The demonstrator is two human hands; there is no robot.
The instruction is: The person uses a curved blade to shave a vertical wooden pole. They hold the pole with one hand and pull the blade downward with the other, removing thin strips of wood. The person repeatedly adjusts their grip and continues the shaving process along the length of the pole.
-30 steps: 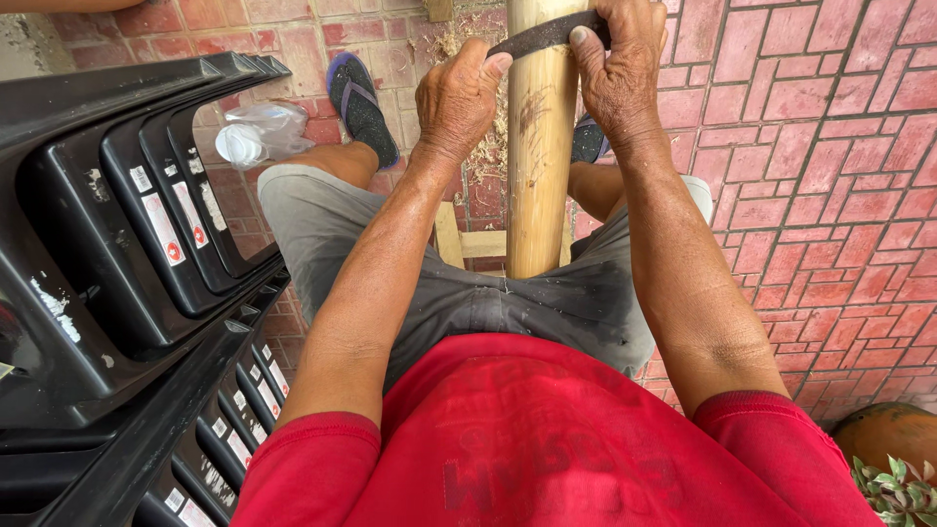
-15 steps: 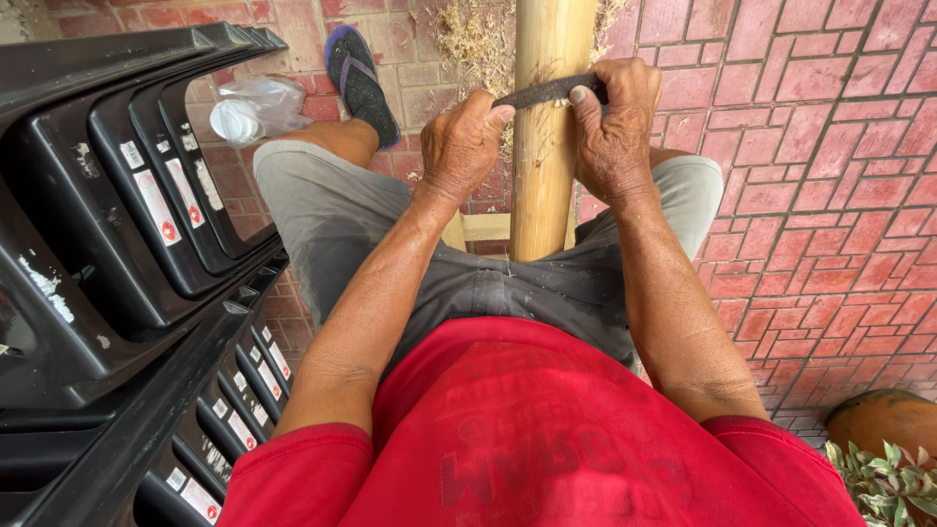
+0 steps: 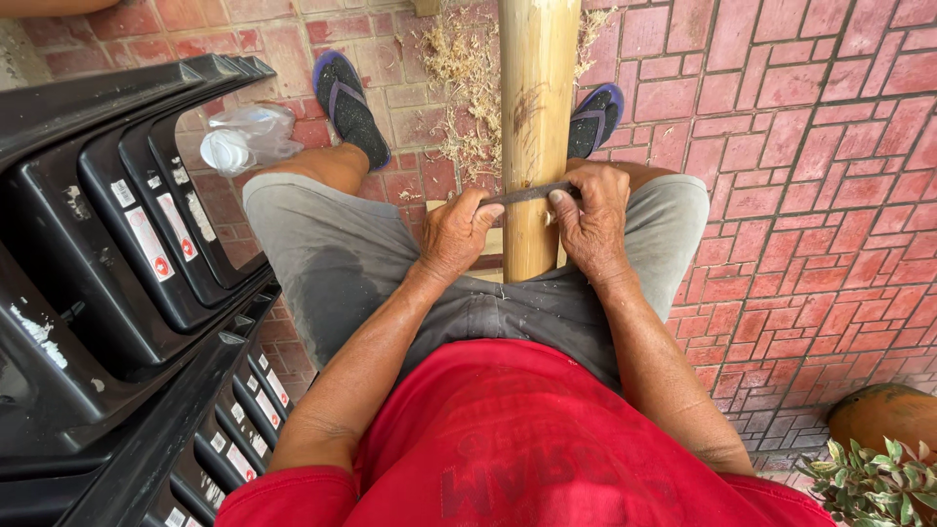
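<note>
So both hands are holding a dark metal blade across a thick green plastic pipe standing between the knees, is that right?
Not quite. In the head view the left hand and right hand do hold the dark metal blade crosswise, but across a pale round wooden pole, not a green plastic pipe.
</note>
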